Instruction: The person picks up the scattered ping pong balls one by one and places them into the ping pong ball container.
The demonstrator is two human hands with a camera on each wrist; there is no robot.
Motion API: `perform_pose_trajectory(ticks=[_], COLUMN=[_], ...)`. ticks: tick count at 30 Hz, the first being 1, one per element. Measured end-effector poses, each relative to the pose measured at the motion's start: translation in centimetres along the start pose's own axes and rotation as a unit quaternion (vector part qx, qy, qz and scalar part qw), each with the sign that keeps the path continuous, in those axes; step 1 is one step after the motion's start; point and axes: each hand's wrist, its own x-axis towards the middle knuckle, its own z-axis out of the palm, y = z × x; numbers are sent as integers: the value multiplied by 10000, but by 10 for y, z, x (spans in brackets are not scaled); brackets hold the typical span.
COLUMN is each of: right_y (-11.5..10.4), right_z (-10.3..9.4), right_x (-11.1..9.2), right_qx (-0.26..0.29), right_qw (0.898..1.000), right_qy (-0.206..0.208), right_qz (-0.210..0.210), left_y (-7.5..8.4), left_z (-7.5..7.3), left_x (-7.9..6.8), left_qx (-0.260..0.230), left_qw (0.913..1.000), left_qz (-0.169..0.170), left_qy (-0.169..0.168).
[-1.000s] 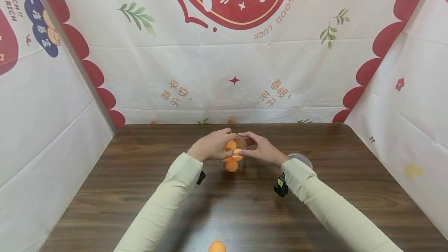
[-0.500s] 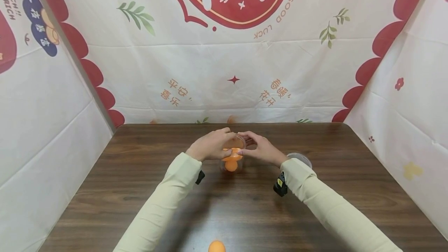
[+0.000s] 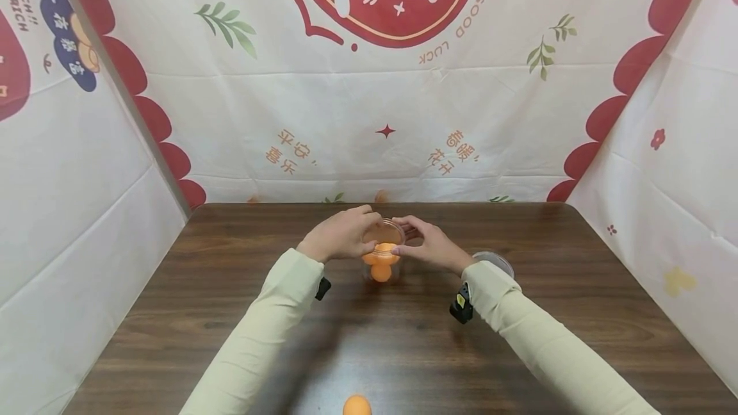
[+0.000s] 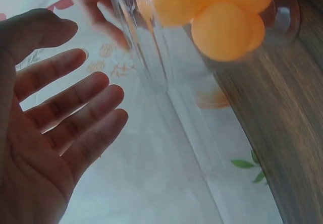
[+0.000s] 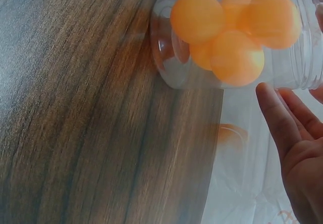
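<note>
A clear plastic jar (image 3: 394, 276) stands upright near the back of the table, several orange balls (image 5: 237, 57) inside. Its mouth is uncovered. At its right side my right hand (image 3: 431, 245) holds the rim, thumb in front and fingers behind. My left hand (image 3: 340, 234) hovers by the jar's left side. In the left wrist view its fingers (image 4: 81, 118) are spread and loosely bent, apart from the jar, and hold nothing. The lower jar wall shows in the right wrist view.
A clear round lid (image 3: 494, 264) lies on the brown wooden table (image 3: 415, 351) by the right forearm. One loose orange ball (image 3: 357, 406) sits at the near edge of view. Printed white cloth (image 3: 386, 101) walls the back and sides.
The ball near the jar's mouth has dropped among the others inside. My left hand has drawn slightly left, away from the rim. My right hand has stayed at the jar.
</note>
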Motion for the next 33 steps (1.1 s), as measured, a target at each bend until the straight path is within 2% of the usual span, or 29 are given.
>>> perform_pose_trajectory(ticks=[7,14,18,26,33], right_y=[2,0,0,2,2], right_z=[2,1,1,1,0], right_x=[0,1,2,2,4], right_qx=[-77,5,-33,-105,-43], right_qw=[10000,9999,9999,9999,9999], right_qy=[22,140,120,84,86], right_qz=[-28,34,63,15,-67], left_y=[-11,-15,-17,-17,-3], left_z=[-3,-6,-1,17,18], left_x=[-15,-31,-41,-61,-75], left_qx=[144,204,207,193,244], left_qw=[9996,9992,9991,9993,9994], left_qz=[-175,-320,-369,-284,3], left_qy=[167,106,92,159,253])
